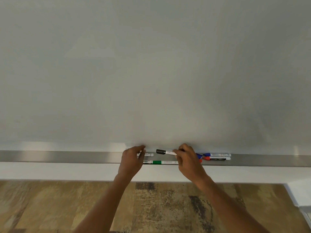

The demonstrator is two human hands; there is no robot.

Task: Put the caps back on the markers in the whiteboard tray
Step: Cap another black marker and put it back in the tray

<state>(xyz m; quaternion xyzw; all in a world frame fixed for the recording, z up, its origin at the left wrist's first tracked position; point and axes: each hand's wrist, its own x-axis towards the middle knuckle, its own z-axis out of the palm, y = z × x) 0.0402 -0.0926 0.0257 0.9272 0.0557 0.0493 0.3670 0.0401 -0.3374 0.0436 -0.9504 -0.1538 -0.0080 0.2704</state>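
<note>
A grey metal tray (67,156) runs along the bottom of the whiteboard. My right hand (188,158) holds a black-capped marker (165,152) by its white barrel, just above the tray, cap pointing left. My left hand (133,159) hovers over the tray to the left of it, fingers curled near a white marker (149,154); whether it touches that marker is hidden. A green marker (160,162) lies at the tray's front edge between my hands. A blue-capped marker (217,154) and a red-capped marker (216,158) lie to the right. Small blue (199,155) and red (200,160) pieces peek out beside my right hand.
The whiteboard (151,73) fills the upper view, blank. Below the tray is a white wall strip (67,170), then patterned brown floor (50,207). A white edge (296,194) stands at the lower right.
</note>
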